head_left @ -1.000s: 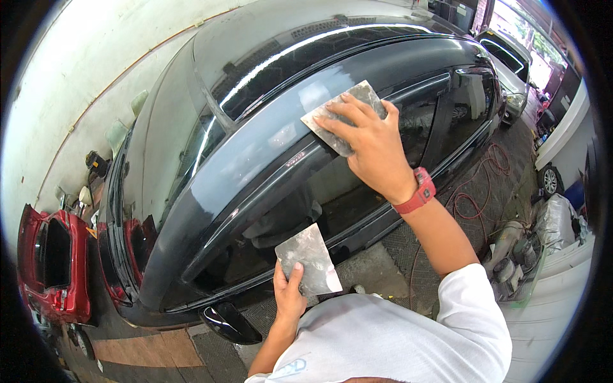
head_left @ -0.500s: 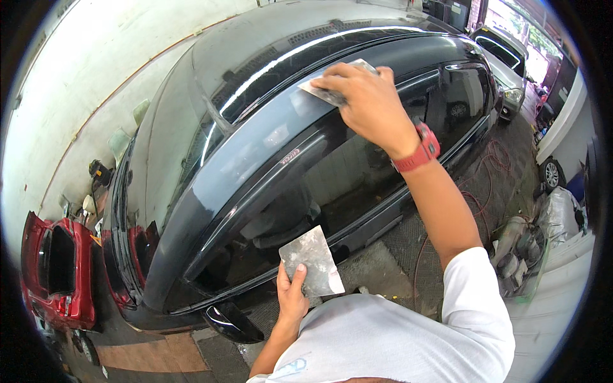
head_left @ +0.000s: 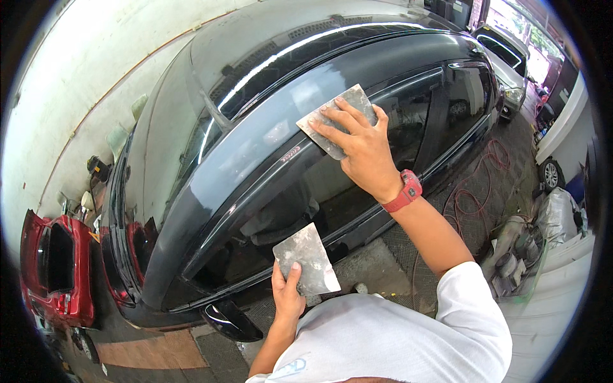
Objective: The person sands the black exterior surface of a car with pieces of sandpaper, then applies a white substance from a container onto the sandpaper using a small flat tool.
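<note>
In my right hand (head_left: 369,150) is a flat grey putty spreader (head_left: 356,97), with fingers spread across its face and the thumb at its right edge. It is over the upper door frame of a black car (head_left: 383,57); I cannot tell whether it touches. My left hand (head_left: 288,295) grips a second squarish spreader (head_left: 308,255) smeared with pale filler, thumb on top, in front of the side window. Along the roof edge runs a dull grey patch (head_left: 220,163) with lighter smears. A small reddish mark (head_left: 290,154) shows on the trim below it.
The car's side mirror (head_left: 233,322) juts out near my left forearm. A red car body part (head_left: 59,271) stands at far left. On the right, a red hose (head_left: 469,204) lies on the floor by a bin of parts (head_left: 517,262). A silver car (head_left: 504,70) is behind.
My right hand has drawn its spreader off the roof edge, down toward me, and its face now shows more fully. The left hand with its spreader has shifted slightly left.
</note>
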Motion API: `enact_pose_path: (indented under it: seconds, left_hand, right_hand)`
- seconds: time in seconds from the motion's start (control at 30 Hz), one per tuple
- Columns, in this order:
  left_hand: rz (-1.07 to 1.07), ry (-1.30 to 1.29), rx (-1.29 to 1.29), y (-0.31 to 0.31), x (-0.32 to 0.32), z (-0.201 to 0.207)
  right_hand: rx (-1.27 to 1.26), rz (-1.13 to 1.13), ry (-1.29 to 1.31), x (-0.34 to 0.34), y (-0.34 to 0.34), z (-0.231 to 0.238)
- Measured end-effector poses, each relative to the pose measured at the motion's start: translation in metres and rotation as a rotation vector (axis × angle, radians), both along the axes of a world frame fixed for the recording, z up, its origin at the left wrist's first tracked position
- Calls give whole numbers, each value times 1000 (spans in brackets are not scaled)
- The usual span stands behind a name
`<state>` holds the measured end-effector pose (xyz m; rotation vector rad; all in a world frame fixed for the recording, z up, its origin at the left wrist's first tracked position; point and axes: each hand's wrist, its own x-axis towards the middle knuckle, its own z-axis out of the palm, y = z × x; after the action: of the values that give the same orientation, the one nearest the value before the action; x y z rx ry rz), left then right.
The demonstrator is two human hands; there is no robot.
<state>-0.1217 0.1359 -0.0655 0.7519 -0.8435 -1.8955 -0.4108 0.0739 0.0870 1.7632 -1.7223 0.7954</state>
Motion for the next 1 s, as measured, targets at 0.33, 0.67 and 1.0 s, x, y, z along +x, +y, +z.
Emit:
enact_pose_path:
  seconds: [0.33,0.67,1.0]
  left_hand:
    - [-4,-12,-15,5,4,-1]
    - [11,1,2,10,7,3]
    - [2,0,-9,7,5,3]
  right_hand:
    - [-44,19,-12,-16,-2,4]
    - [-41,40,17,-9,-6,-5]
    - [139,-77,44,-24,-39,92]
